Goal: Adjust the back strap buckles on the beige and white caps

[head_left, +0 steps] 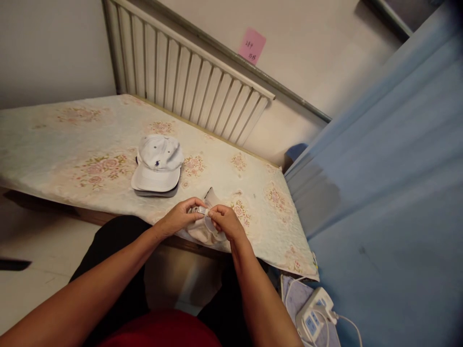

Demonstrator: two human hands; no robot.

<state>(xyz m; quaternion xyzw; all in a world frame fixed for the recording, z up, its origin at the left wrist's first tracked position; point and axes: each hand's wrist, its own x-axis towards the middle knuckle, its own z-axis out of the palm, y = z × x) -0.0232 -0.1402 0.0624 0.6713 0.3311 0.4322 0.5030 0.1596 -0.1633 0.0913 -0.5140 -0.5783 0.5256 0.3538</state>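
Near the front edge of the floral-covered surface, a pale cap (199,234) lies between my hands, partly hidden by them. My left hand (178,218) pinches its small metal strap buckle (201,210) between thumb and fingers. Right beside it, my right hand (227,221) is closed at the strap's end, its fingertips almost touching the left ones. Farther left, a white cap (161,153) with a small dark emblem sits on top of another cap, whose grey brim (159,193) shows underneath.
The floral cover (108,144) spreads over a bed-like surface against the wall. A white radiator (188,67) stands behind it, under a pink note (252,46). A blue curtain (376,168) hangs at the right. A power strip (314,313) with cables lies low at right.
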